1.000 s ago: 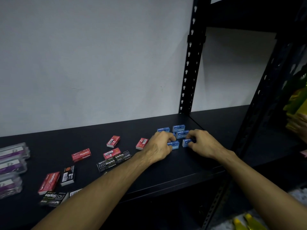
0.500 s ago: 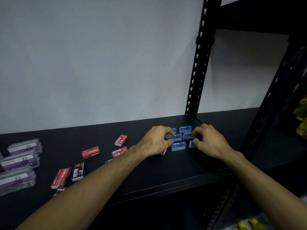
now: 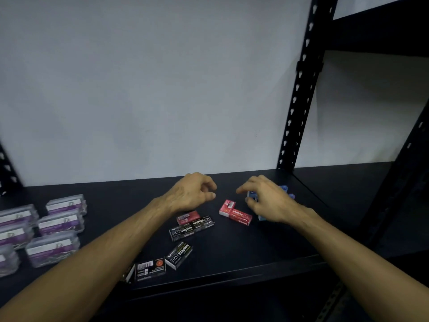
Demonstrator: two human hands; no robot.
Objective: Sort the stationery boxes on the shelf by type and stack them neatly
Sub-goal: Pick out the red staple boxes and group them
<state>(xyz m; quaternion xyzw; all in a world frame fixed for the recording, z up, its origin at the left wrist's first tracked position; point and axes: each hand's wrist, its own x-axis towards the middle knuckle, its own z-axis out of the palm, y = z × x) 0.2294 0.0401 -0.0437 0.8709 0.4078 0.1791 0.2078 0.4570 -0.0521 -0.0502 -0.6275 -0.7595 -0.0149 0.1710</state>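
Red boxes: three in view; two touching at (image 3: 235, 213), one at (image 3: 188, 216) beside the left wrist
Black boxes: four; two end to end (image 3: 192, 227), two nearer the shelf (image 3: 232, 256) edge
Clear cases: about seven, far left (image 3: 60, 223)
Blue boxes: cluster (image 3: 285, 191) mostly hidden; count unclear
Left hand (image 3: 192, 194): loosely curled, empty; has lifted off the blue boxes since earlier
Right hand (image 3: 267, 198): fingers spread over the blue cluster; grip cannot be told
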